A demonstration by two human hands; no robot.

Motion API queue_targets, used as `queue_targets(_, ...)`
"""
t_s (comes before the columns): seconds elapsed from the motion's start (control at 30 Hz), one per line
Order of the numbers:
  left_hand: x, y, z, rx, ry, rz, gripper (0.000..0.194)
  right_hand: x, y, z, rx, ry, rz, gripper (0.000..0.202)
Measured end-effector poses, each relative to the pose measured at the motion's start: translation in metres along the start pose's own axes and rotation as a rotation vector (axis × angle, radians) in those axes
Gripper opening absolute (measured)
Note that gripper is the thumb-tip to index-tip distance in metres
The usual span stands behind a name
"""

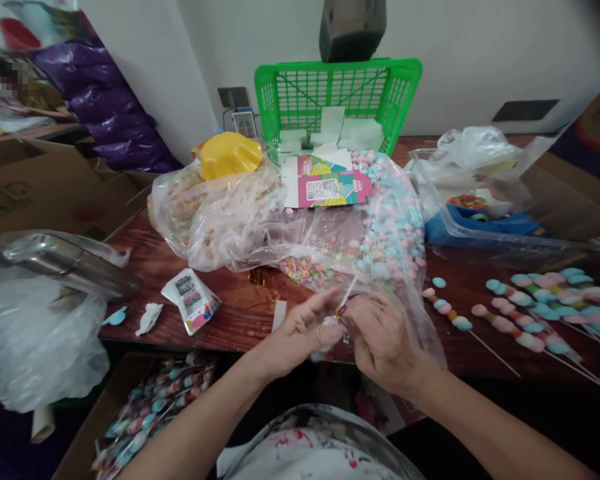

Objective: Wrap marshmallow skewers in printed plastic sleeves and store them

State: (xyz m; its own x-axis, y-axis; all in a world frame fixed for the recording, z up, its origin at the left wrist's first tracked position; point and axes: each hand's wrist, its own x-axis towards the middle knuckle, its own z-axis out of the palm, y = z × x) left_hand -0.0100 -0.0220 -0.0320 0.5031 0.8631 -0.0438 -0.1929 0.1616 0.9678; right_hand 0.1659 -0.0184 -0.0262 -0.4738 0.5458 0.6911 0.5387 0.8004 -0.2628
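At the table's front edge my left hand point(310, 325) and my right hand point(383, 337) meet around a thin white stick point(349, 293). A small gold tie shows on the stick between my fingertips. Both hands have their fingers closed at this spot. Whatever hangs below the tie is mostly hidden by my fingers. Just beyond the hands lies a clear bag of pink and blue candies point(393, 230). Candy skewers point(530, 310) with white sticks rest on the table to the right.
Printed cards point(193, 300) and a steel flask point(70, 263) are at the left. A box of wrapped skewers point(155, 407) stands below the edge. A green basket point(337, 70), yellow bowl point(230, 155) and clear tub point(505, 233) sit farther back. A person point(40, 93) is far left.
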Motion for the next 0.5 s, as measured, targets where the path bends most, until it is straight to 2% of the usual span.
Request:
queue_targets(0.07,-0.009,0.000,0.000,0.120,-0.046,-0.049,0.052,0.002,-0.005,0.007,0.061,0.025,0.049,0.018)
queue_targets(0.13,-0.018,0.006,-0.004,0.399,0.028,0.060,0.038,0.001,-0.013,0.018,0.240,0.005,0.236,0.017)
queue_targets(0.17,-0.023,0.009,-0.007,0.564,0.068,0.141,0.031,-0.001,-0.018,0.024,0.398,-0.018,0.375,0.017)
queue_targets(0.23,-0.035,0.015,-0.014,0.845,0.066,0.253,0.023,-0.007,-0.030,0.038,0.828,-0.092,0.690,0.016)
queue_targets(0.3,-0.050,0.019,-0.019,1.012,0.002,0.264,0.022,-0.015,-0.042,0.052,1.236,-0.205,0.952,0.019)
queue_targets(0.33,-0.059,0.020,-0.022,1.065,-0.026,0.244,0.022,-0.019,-0.049,0.059,1.353,-0.289,1.022,0.020)
queue_targets(0.37,-0.070,0.019,-0.025,1.110,-0.046,0.211,0.022,-0.023,-0.056,0.065,1.379,-0.395,1.024,0.021)
queue_targets(0.4,-0.084,0.018,-0.029,1.146,-0.058,0.165,0.022,-0.028,-0.062,0.071,1.286,-0.498,0.943,0.020)
queue_targets(0.43,-0.100,0.015,-0.035,1.174,-0.058,0.115,0.023,-0.032,-0.067,0.076,1.107,-0.570,0.805,0.019)
queue_targets(0.5,-0.138,0.006,-0.053,1.262,-0.022,-0.018,0.027,-0.040,-0.074,0.079,0.679,-0.613,0.513,0.017)
